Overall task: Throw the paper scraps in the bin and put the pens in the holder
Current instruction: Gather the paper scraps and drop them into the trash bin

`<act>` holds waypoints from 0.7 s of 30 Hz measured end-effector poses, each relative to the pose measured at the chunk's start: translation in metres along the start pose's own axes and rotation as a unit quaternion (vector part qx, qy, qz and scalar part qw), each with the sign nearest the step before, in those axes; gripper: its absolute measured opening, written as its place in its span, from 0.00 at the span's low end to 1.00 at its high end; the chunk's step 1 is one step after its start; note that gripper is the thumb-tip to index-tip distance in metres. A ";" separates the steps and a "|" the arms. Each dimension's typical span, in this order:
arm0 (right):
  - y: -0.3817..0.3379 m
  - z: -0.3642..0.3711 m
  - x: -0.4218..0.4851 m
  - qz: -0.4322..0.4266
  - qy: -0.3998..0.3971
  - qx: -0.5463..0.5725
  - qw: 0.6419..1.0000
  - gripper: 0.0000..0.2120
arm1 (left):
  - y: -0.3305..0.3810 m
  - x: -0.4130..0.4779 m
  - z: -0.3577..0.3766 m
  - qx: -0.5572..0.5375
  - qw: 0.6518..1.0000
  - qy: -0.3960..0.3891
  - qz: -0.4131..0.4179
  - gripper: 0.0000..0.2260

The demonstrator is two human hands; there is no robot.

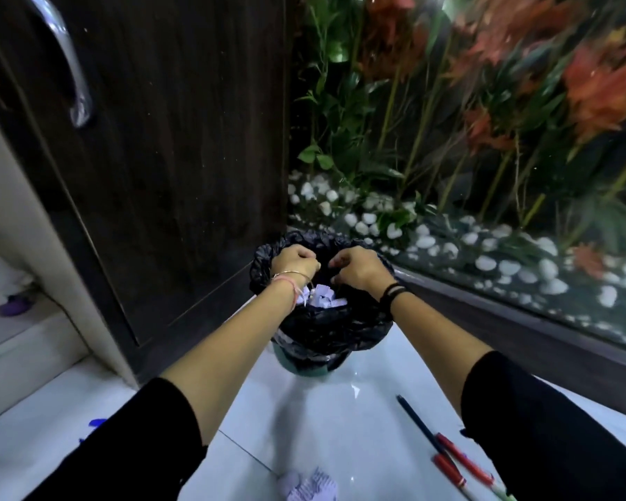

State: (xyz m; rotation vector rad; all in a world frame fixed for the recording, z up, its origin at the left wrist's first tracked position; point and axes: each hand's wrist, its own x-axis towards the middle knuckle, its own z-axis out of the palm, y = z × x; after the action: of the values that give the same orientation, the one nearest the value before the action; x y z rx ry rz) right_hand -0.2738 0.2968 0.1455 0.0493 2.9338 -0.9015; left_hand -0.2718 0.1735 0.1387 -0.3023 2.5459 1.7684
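Pale glossy tiled floor [358, 421]. At far centre stands a small bin [317, 356] lined with a black bag, holding white paper scraps. Near right lie a dark pen [418, 424] and two red pens [459, 461], close together. Crumpled paper scraps [309, 486] lie near centre; a blue fragment [96, 423] lies near left.

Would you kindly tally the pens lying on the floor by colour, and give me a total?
Dark blue pens: 1
Red pens: 2
Total: 3 pens on the floor. The lower ends of the red ones run out of view behind the right sleeve.
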 end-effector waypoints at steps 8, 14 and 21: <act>0.010 0.013 -0.105 -0.132 0.095 0.153 0.975 0.04 | -0.029 -0.085 -0.020 -0.051 0.993 -0.032 0.101 0.10; 0.090 0.117 -0.184 -0.130 -0.050 0.103 0.985 0.06 | -0.161 -0.153 -0.028 0.097 0.986 -0.114 0.076 0.05; 0.135 0.205 -0.233 -0.136 -0.183 -0.015 0.973 0.29 | -0.270 -0.208 -0.032 0.261 0.910 -0.317 0.064 0.30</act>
State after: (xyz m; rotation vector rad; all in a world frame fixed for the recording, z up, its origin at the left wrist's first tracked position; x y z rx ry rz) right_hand -0.0226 0.2908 -0.0813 -0.4802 2.6414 -0.7933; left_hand -0.0179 0.0832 -0.0721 0.3996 2.4191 0.9073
